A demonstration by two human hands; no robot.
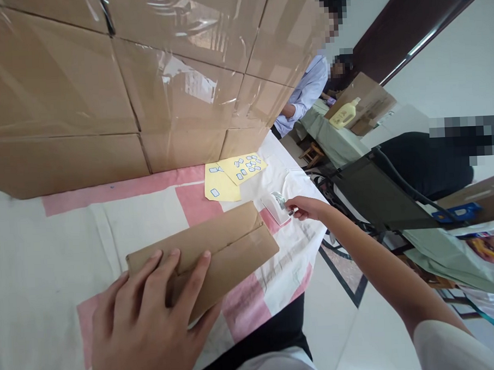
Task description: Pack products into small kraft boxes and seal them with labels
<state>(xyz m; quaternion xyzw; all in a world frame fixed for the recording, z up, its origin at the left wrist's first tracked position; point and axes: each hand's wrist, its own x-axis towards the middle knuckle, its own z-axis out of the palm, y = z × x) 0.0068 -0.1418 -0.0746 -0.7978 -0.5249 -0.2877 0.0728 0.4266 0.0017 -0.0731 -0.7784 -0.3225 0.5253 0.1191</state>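
Note:
A small brown cardboard box (pixel 228 235) lies on the table with its flaps folded over and a seam between them. My left hand (pixel 150 314) rests on its near left end, fingers spread over the top and thumb along the near side. To the right of the box stands a white tape dispenser (pixel 276 208) with a roll of clear tape. My right hand (pixel 305 208) reaches to it, fingers pinched at the dispenser's right end where the tape comes off. The tape between the fingertips is hard to make out.
Large stacked cartons (pixel 186 95) wrapped in clear tape stand behind the box. Yellow sheets with small labels (pixel 234 174) lie before them on the checked tablecloth (pixel 142 222). Right of the table are a dark chair (pixel 386 190), a seated person and another table (pixel 335 137). More people are behind.

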